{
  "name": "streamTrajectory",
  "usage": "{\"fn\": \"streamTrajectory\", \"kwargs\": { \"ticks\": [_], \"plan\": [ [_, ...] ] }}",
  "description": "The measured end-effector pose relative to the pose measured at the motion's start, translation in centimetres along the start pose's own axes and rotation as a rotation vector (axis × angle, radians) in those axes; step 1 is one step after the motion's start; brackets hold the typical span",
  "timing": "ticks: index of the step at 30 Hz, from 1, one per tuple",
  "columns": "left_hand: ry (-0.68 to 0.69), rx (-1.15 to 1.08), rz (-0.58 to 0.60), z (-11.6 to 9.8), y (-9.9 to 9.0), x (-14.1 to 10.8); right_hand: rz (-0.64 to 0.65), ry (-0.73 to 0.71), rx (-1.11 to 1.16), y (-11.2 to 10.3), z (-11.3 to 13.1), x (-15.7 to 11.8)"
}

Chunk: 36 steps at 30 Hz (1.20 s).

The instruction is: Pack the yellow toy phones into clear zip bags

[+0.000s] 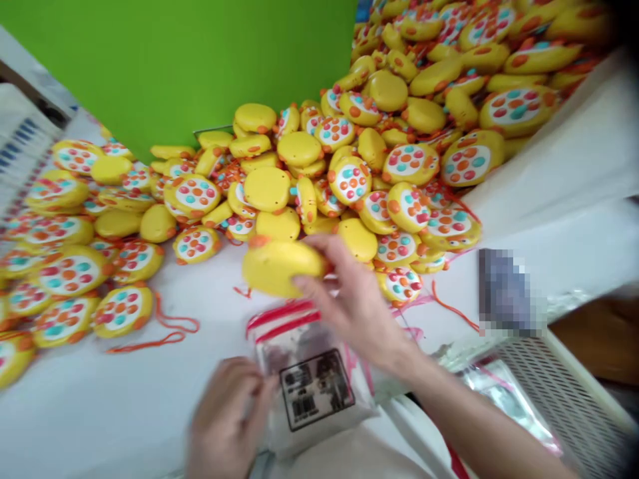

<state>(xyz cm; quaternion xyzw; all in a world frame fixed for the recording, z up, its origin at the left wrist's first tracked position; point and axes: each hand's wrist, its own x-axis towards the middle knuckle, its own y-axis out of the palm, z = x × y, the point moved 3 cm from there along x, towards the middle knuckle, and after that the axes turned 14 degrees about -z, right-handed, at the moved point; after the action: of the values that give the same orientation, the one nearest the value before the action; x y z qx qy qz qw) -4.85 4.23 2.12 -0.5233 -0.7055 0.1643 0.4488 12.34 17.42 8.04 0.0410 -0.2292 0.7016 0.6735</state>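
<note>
In the head view, my right hand (349, 299) grips a yellow oval plastic toy (279, 266) between thumb and fingers. Its plain back with small holes faces me, and an orange bit shows at its top. Below it lies a clear plastic bag (319, 346) with red stripes along its upper edge and a black printed label panel. My left hand (232, 409), somewhat blurred, has its fingers curled and pinched at the bag's left edge.
A large pile of similar yellow toys (352, 179), many showing white faces with coloured dots, spreads across the white table (150, 392). Behind stands a green panel (210, 60). At right are a white perforated basket (574, 386) holding plastic bags (514, 399) and a blurred-out greyish item (506, 293).
</note>
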Motion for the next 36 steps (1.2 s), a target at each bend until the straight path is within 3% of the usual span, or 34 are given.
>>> {"fn": "streamTrajectory", "kwargs": {
  "ticks": [3,5,7,12,17,22,27,29,32,34,36],
  "plan": [
    [0.127,0.136,0.021,-1.9,4.2,-1.3,-0.104,0.041,0.102,-1.1,-0.1,2.1],
    [0.114,0.237,0.078,-2.0,6.4,-1.8,-0.073,0.098,0.145,-1.2,-0.7,2.0],
    [0.095,0.277,0.099,-1.8,7.5,-2.0,-0.039,0.171,0.153,-1.0,-1.7,0.6],
    [0.036,0.197,0.052,-1.6,7.3,-2.0,0.072,0.491,0.166,-0.9,-4.9,-4.2],
    [-0.001,0.098,0.043,-1.8,6.9,-1.5,0.219,0.704,0.073,-2.3,-5.5,-7.2],
    [-0.276,-0.128,0.03,-1.1,6.0,-1.3,0.367,0.742,-0.2,-4.3,-5.6,-9.4],
    [-0.118,-0.117,0.064,-1.0,5.6,-1.0,0.618,0.772,-0.236,-5.0,-5.2,-10.3],
    [-0.09,-0.13,0.062,-1.1,5.7,-0.8,0.568,0.886,-0.095,-4.4,-4.8,-10.2],
    [-0.071,-0.088,0.014,-1.1,5.9,-0.7,0.344,1.0,0.237,-2.6,-4.5,-9.5],
    [-0.036,-0.005,0.016,-1.2,6.1,-0.7,0.241,0.933,0.382,-1.1,-4.4,-8.6],
    [0.044,0.056,0.071,-1.4,6.2,-0.9,0.22,0.785,0.33,-0.2,-4.5,-7.9]
  ]
}}
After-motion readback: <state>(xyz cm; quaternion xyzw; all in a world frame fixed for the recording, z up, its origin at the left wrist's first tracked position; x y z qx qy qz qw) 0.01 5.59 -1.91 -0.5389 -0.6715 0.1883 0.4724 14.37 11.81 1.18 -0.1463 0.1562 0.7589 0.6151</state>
